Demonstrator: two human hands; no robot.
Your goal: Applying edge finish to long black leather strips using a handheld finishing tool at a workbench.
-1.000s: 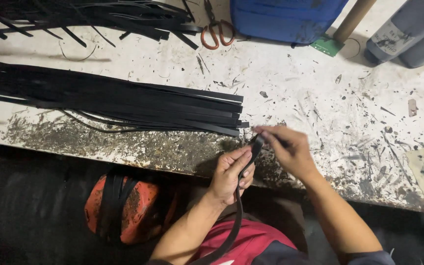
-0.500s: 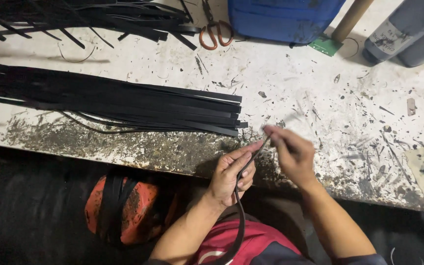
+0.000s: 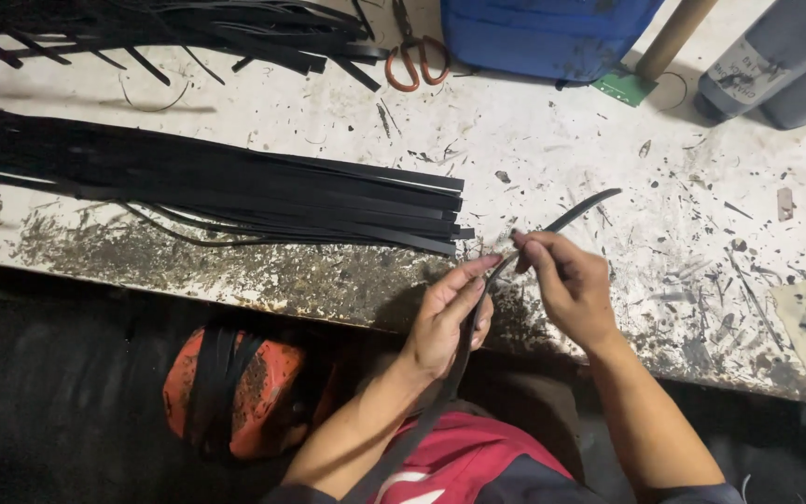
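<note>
Near the middle of the frame, at the front edge of the scuffed white counter (image 3: 608, 121), both hands work one black strip (image 3: 571, 213). The left hand (image 3: 447, 317) has its grip closed around the strip, fingers stretched along it, while the right hand (image 3: 571, 289) pinches it between fingertips just beside the left. The strip's free end points toward the upper right above the counter; the rest runs down past the wrist toward the person's lap (red and dark clothing there). A flat bundle of black strips (image 3: 235, 191) lies to the left, close by. Orange-handled scissors (image 3: 412, 56) sit at the top centre, next to a blue box (image 3: 543, 37).
</note>
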